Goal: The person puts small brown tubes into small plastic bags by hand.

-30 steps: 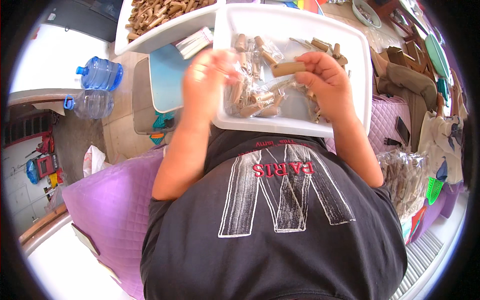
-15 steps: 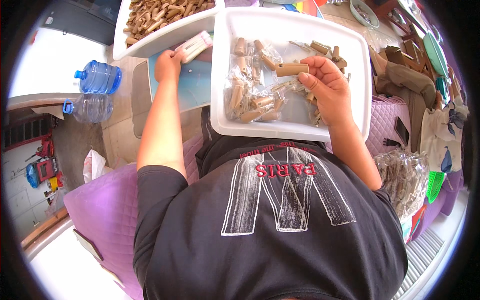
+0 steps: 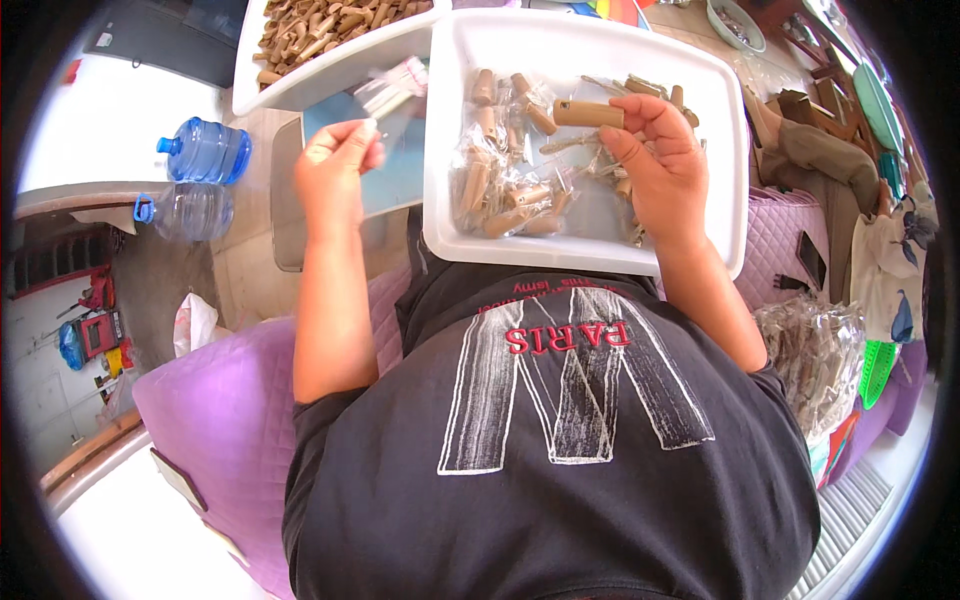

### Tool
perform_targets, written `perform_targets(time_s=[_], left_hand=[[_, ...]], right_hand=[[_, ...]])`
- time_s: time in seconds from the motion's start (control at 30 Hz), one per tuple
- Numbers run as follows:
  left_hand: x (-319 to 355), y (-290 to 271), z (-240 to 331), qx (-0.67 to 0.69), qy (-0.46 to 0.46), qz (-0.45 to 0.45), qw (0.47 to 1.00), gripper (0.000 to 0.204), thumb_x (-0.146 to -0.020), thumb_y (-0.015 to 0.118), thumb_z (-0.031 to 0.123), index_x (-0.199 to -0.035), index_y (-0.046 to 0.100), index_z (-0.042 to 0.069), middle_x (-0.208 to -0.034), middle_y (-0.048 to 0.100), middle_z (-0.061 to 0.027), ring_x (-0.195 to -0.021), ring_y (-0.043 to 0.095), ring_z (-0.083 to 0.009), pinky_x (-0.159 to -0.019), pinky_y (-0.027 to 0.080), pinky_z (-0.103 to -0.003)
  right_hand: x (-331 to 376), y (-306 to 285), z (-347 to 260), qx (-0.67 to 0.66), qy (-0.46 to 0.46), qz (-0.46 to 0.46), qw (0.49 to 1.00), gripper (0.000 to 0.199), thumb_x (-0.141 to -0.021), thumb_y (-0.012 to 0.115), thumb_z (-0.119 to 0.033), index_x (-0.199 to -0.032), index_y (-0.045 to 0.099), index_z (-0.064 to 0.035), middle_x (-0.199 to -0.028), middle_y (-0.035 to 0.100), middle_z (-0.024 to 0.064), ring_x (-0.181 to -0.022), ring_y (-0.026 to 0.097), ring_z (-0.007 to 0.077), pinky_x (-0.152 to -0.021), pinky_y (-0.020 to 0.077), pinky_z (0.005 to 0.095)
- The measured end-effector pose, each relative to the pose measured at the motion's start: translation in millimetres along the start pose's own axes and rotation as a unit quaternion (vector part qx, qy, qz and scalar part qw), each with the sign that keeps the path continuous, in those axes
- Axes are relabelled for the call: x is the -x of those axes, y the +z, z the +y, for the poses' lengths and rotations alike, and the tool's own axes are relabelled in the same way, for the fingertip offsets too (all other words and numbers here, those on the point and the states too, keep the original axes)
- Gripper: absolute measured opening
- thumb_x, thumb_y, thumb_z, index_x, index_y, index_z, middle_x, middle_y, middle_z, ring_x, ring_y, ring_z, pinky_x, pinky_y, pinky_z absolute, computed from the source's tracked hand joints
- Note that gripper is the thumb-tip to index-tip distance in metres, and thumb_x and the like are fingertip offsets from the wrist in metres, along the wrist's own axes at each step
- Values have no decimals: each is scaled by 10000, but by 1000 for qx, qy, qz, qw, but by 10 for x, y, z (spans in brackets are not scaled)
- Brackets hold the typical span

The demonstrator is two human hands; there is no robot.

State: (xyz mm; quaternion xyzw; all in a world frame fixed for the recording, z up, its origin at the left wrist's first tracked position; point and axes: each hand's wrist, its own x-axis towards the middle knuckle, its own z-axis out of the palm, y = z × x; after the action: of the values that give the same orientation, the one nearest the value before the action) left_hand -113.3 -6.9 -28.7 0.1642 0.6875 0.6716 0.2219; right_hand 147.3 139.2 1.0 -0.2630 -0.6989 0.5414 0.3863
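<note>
You are looking down over your dark grey printed T-shirt (image 3: pixel 560 440) at a white rectangular plastic tray (image 3: pixel 720 150) resting against your chest. Your right hand (image 3: pixel 660 165) is over the right half of the tray, its grip closed on a short tan wooden cylinder (image 3: pixel 588 113), pinched between thumb and fingertips and lying level above the tray's contents. In the tray beneath lie many more tan wooden pieces sealed in small clear plastic bags (image 3: pixel 505 180), bunched mostly in the left and middle parts.

Your left hand (image 3: pixel 335 170) is raised just outside the tray's left edge, apart from it. Its grip is closed, thumb and forefinger pinching a small clear plastic bag (image 3: pixel 392 92) that sticks up and to the right from the fingertips, towards the tray's upper left corner.

Beyond that hand stands a second white tray heaped with loose brown wooden pieces (image 3: pixel 320 30). Two blue-tinted water bottles (image 3: pixel 200 180) lie on the floor to your far left. You sit on a purple quilted cushion (image 3: pixel 220 400). At your right hip lies a pile of filled clear bags (image 3: pixel 815 360).
</note>
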Motion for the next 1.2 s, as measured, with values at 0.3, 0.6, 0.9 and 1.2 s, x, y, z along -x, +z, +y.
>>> perform_targets(time_s=[0.3,0.6,0.9,1.2], left_hand=[[655,315,353,43,-67,-172,982,192,-751,711,150,-801,614,-8,-710,628,-66,-588,572,-100,-552,482,-214],[785,439,365,43,-54,-212,975,177,-748,712,128,-806,625,-15,-696,627,-55,-571,562,-93,-550,461,-209],[863,542,324,70,-59,-244,965,215,-759,696,90,-915,610,-32,-791,637,-65,-663,588,-105,-624,479,-218],[743,581,435,15,-147,-400,905,333,-751,694,163,-1006,591,-26,-869,636,-43,-793,603,-113,-738,468,-228]], right_hand=[[-48,57,-191,58,-162,73,982,260,-723,665,13,-969,589,-22,-834,554,15,-809,508,108,-754,411,223],[-2,109,-197,166,-262,67,948,289,-634,705,26,-903,622,-40,-809,589,52,-791,536,187,-720,431,277],[9,35,-114,100,-124,-77,984,265,-709,647,54,-960,580,-1,-917,540,51,-835,505,125,-766,406,228],[-89,-31,-54,44,-76,-184,979,265,-695,676,12,-951,617,-21,-863,574,35,-836,538,129,-763,429,248]])
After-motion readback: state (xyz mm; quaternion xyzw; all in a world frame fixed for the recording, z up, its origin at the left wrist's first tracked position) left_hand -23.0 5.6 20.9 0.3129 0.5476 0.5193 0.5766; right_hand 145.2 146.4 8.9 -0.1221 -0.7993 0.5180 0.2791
